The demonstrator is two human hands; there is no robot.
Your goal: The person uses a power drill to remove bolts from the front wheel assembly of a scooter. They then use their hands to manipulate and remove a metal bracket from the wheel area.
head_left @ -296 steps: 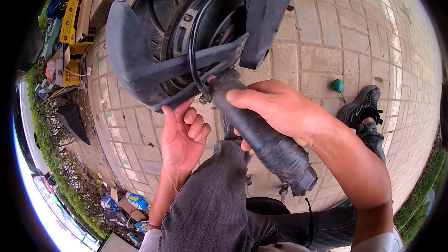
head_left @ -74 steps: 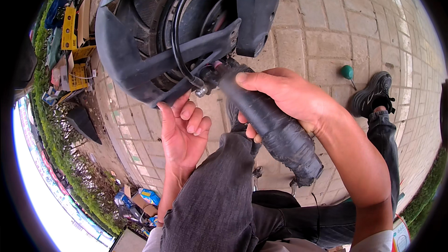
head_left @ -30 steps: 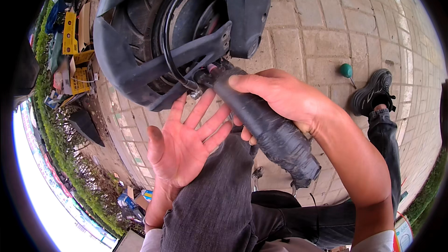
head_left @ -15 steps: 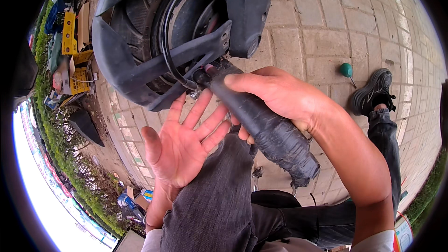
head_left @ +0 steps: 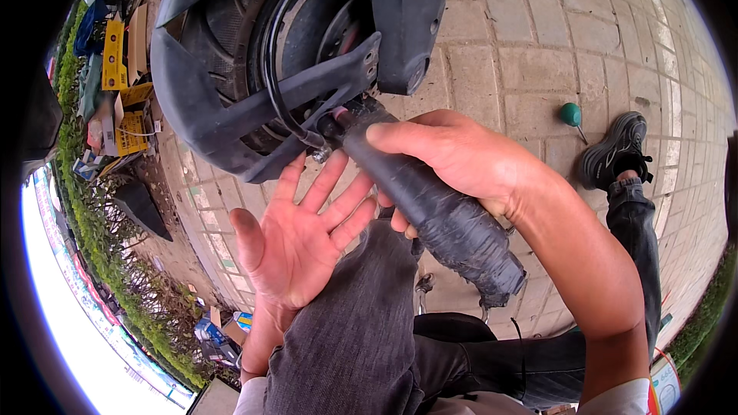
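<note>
Right hand wraps a black tape-wound tube, gripping it w/ fingers closed round the upper part; tube's top end meets the axle nut at the scooter wheel. Left hand is spread wide, palm up, holding nothing, fingertips just under the nut & beside the tube. Knee in grey trousers below both hands. Green-handled screwdriver lies on the paving, near a black shoe.

an outdoor roadside repair spot: brick paving, a scooter wheel, stacked cardboard boxes, a hedge.
</note>
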